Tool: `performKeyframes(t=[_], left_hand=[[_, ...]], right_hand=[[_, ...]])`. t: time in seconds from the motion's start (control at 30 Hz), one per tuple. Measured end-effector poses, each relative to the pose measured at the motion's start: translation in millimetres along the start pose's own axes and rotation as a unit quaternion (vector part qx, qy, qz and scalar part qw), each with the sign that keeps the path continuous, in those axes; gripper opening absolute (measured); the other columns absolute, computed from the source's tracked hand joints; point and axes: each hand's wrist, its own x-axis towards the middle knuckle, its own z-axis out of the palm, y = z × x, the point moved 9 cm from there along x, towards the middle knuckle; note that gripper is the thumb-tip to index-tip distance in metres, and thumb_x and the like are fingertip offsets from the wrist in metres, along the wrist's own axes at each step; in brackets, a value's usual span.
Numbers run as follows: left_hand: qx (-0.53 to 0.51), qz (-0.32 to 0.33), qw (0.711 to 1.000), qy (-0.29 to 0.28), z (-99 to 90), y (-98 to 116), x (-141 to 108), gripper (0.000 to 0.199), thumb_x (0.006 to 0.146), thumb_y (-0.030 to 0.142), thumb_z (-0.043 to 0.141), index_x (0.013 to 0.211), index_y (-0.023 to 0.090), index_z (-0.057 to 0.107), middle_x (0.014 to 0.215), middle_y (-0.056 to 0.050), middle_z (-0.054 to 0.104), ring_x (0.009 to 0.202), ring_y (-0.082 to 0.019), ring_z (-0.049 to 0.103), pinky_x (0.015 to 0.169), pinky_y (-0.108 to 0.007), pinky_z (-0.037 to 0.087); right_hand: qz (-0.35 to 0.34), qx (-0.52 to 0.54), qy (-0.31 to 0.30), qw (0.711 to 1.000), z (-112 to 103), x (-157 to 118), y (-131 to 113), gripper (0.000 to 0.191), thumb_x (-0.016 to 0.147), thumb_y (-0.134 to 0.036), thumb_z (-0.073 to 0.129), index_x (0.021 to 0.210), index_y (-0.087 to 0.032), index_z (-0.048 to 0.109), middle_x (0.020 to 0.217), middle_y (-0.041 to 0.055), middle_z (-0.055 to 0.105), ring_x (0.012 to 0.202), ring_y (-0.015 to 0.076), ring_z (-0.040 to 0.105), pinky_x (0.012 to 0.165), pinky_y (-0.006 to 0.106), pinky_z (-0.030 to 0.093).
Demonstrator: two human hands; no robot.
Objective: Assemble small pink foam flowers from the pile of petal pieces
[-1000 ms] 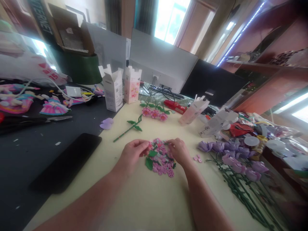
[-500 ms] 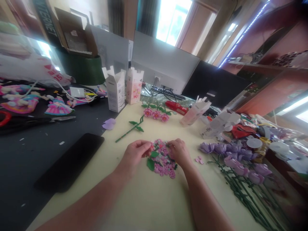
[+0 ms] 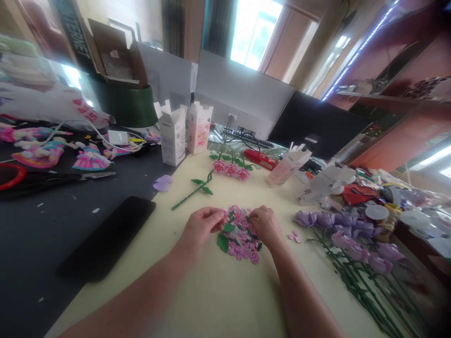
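A heap of small pink and green plastic flower pieces (image 3: 243,239) lies on the pale yellow mat between my hands. My left hand (image 3: 204,223) is at the heap's left edge, thumb and forefinger pinched on a small pinkish piece, its exact kind too blurred to tell. At the upper right of the heap, my right hand (image 3: 265,225) has its fingers curled down to the pieces; what they hold, if anything, is hidden. Beyond the left hand lies a green stem with leaves (image 3: 193,191). Pink flowers (image 3: 230,169) with leaves lie further back in a row.
Purple toy roses (image 3: 345,225) on green stems lie right, with a few loose pink pieces (image 3: 294,236) near my right hand. A black phone (image 3: 109,237) is left. Open cartons (image 3: 172,136) and a red tool (image 3: 260,158) stand or lie behind. Pliers (image 3: 88,175) rest far left.
The whole view has shifted slightly. Both hands stay at the heap with small finger movements; the pinched piece at my left fingertips now looks pink rather than red.
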Motion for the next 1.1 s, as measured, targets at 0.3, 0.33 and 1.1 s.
performKeyframes(t=[0.3,0.33,1.1], left_hand=[[0.0,-0.013,1.0,-0.006,3.2,-2.2,-1.6,0.021,0.074,0.034,0.07,0.079,0.013,0.067,0.074,-0.004,0.065,0.064,-0.011,0.055,0.068,-0.027,0.046],[0.003,-0.015,1.0,-0.007,3.3,-2.2,-2.0,0.022,0.074,0.034,0.07,0.079,0.013,0.067,0.074,-0.004,0.065,0.064,-0.011,0.056,0.069,-0.027,0.046],[-0.024,-0.042,0.999,0.004,2.6,-4.5,-1.2,0.016,0.07,0.023,0.071,0.081,0.014,0.065,0.074,-0.006,0.068,0.069,-0.017,0.064,0.072,-0.031,0.049]], right_hand=[[0.013,0.01,-0.011,1.0,0.6,5.8,0.0,0.014,0.065,-0.007,0.055,0.058,-0.017,0.062,0.069,0.0051,0.058,0.071,0.0175,0.049,0.066,0.027,0.035],[0.012,0.013,-0.011,1.0,0.5,5.6,-0.1,0.014,0.064,-0.007,0.055,0.058,-0.017,0.062,0.068,0.0049,0.057,0.07,0.0174,0.049,0.066,0.027,0.035],[0.021,0.495,-0.016,0.869,-31.3,-24.1,-80.2,0.009,0.074,-0.025,0.069,0.075,-0.019,0.062,0.066,-0.0016,0.061,0.061,0.0125,0.054,0.057,0.025,0.044]])
